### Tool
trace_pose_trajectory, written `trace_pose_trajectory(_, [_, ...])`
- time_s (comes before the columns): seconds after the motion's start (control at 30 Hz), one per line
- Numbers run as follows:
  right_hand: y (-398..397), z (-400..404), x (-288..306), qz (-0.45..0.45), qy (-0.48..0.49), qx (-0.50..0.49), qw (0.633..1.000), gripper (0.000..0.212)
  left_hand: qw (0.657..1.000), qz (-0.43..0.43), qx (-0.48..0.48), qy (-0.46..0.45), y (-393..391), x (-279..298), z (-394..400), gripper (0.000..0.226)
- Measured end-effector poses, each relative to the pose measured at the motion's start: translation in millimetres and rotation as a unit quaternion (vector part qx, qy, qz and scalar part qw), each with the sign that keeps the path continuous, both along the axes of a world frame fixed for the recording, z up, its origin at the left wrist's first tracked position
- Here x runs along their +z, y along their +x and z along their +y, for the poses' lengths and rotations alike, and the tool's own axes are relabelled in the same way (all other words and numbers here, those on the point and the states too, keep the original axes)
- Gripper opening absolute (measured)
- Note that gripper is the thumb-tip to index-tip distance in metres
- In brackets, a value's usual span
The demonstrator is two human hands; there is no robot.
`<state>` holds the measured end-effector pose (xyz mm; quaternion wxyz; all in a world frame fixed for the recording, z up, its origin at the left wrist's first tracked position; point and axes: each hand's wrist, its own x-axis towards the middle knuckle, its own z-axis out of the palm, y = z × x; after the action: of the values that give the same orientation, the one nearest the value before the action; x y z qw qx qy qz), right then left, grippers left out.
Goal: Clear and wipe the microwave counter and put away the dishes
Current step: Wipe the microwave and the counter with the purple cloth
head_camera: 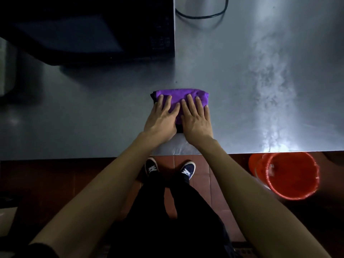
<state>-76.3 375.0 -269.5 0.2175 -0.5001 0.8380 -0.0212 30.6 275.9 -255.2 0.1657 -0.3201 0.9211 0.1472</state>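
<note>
A folded purple cloth (183,94) lies on the steel counter (232,75), near its front edge. My left hand (161,118) presses flat on the cloth's left half with straight, spread fingers. Beside it, my right hand (196,119) presses flat on the right half, fingers straight too. The two hands touch side by side and cover most of the cloth. A black microwave (89,28) stands at the back left of the counter, beyond the cloth.
A black power cord (202,14) loops on the counter right of the microwave. Streaky smears mark the counter's right part (268,77). A red bucket (292,175) stands on the tiled floor below the counter's front edge, at the right. My feet (170,167) are under the edge.
</note>
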Motion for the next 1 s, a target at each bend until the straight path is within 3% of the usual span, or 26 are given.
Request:
trace_pose_trajectory(0.53, [-64.7,-113.1,5.2,-0.008,-0.004,-0.003,1.000,0.074,0.999,0.025,0.034,0.024,-63.7,1.0,-96.5,0.071])
trace_pose_trajectory(1.0, [-25.4,-145.8,4.9,-0.018,-0.019,0.055,0.998,0.073,0.997,0.023,0.071,0.008,-11.0,-3.1,-122.9,0.067])
